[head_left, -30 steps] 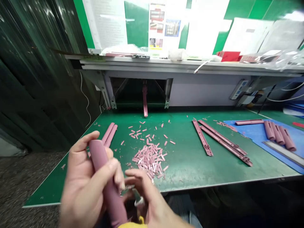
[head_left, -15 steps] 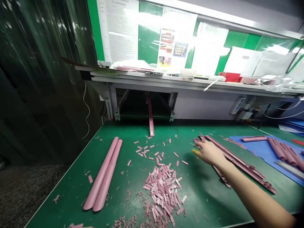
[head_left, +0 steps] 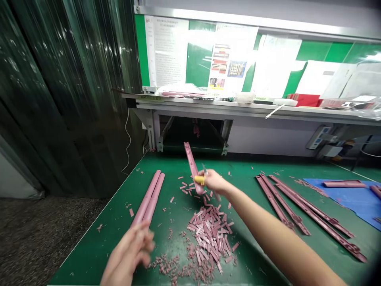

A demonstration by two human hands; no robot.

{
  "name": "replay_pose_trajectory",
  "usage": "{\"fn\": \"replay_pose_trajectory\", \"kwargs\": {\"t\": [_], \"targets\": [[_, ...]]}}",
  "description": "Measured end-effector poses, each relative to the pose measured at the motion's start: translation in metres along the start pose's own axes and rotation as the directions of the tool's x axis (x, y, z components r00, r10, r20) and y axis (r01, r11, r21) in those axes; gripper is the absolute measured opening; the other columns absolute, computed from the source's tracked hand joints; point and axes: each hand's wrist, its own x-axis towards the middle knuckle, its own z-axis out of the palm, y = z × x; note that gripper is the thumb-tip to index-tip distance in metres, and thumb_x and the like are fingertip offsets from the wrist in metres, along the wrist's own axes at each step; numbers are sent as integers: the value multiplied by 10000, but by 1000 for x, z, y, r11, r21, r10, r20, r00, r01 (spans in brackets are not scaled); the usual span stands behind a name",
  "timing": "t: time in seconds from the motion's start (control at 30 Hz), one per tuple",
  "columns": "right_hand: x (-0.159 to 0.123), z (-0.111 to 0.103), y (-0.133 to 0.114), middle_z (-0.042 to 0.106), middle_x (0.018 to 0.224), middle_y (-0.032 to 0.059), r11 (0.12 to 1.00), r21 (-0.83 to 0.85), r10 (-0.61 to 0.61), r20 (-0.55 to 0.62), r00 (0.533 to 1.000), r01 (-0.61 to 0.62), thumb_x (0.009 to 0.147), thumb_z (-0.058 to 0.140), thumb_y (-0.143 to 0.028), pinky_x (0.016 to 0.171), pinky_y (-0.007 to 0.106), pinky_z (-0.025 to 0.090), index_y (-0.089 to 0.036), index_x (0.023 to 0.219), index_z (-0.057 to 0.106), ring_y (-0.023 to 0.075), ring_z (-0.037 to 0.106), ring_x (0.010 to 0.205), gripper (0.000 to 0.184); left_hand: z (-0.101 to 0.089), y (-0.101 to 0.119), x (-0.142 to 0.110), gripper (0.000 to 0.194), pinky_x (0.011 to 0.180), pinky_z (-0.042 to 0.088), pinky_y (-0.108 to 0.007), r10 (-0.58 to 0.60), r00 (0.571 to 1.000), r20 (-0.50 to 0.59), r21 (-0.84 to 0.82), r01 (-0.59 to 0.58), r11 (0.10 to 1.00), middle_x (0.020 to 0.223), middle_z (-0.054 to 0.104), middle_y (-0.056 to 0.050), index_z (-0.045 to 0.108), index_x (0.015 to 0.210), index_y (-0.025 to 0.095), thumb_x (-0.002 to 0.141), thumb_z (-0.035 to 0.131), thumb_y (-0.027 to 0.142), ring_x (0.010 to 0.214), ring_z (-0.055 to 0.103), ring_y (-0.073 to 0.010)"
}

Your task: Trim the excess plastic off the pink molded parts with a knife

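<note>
Over green mat (head_left: 247, 190), right hand (head_left: 214, 180) fingers pinching pink strip (head_left: 192, 167), left hand (head_left: 127, 254) fingers loose

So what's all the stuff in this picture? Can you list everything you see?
Green bench top: 1, green, across the bottom of the view.
Pink tubes: 2, pink, side by side on the left of the bench.
Pink offcuts: many, pink, heaped mid-bench.
Notched rails: about 4, dark pink, on the right of the bench.
Blue mat: 1, blue, far right.
Flat strip: 1, pink, on the blue mat.
Shelf: 1, pale grey, behind the bench.
Poster: 1, white and colourful, above the shelf.
Curtain: 1, dark green, on the left.
Pink strip: 1, pink, raised in the right hand.
Yellow-handled knife: 1, yellow, in the right hand.
Right hand: 1, above the heap.
Left hand: 1, open, near the tubes.
</note>
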Motion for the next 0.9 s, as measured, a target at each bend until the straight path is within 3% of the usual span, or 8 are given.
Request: {"fn": "replay_pose_trajectory", "kwargs": {"t": [0.07,0.13,0.2,0.3,0.4,0.63,0.77,0.9], "targets": [[-66,23,11,658,742,44,997,69,-42,82,996,37,820,696,-401,601,282,528,-111,881,666,163,623,652,298,30,21,20,435,854,529,-305,-155,978,143,-407,201,891,1248,599,-71,488,1273,272,894,537,478,1111,597,-198],[-125,44,25,628,684,6,952,297,-145,212,966,78,761,731,-450,535,253,493,-143,864,663,135,580,577,331,61,33,26,413,774,546,-315,-146,959,244,-461,247,852,1052,663,-67,503,1231,246,880,574,453,919,660,-181],[-163,55,36,594,668,-10,883,442,-197,42,980,158,744,748,-425,527,222,451,-156,788,651,112,539,577,289,86,32,16,316,562,515,-257,-160,940,301,-455,289,842,719,607,15,543,1119,218,876,591,415,585,600,-112],[-182,57,41,608,743,8,868,381,-214,-288,933,317,777,721,-361,588,219,451,-169,815,664,128,548,679,205,106,11,-18,303,362,293,-170,-227,899,376,-386,374,843,509,422,88,543,854,178,815,658,455,360,334,-33],[-177,58,40,625,789,17,868,323,-309,-245,919,378,807,677,-313,657,225,464,-169,831,690,139,563,750,146,113,-7,-48,418,364,182,-152,-276,852,446,-330,443,833,473,353,111,497,774,180,697,758,498,361,234,-9],[-159,47,50,652,792,44,900,329,-283,-56,957,285,873,584,-444,619,256,479,-146,979,687,149,582,693,333,98,-10,-62,525,388,202,-182,-251,831,497,-340,453,824,541,408,78,561,893,167,759,578,675,378,221,-15],[-166,13,55,624,1178,89,912,255,-316,-59,947,320,903,571,-429,957,372,417,-219,1267,602,214,550,1079,422,61,-18,-64,417,452,335,-197,-235,889,392,-307,367,878,789,603,-5,559,1161,230,877,524,533,521,467,-74],[-200,9,41,661,1093,44,878,318,-397,61,916,359,951,511,-384,933,349,444,-273,1216,654,182,589,1010,321,16,-23,-68,355,571,424,-232,-171,875,453,-127,253,959,883,659,-48,663,1153,257,859,595,444,659,553,-123]]}}
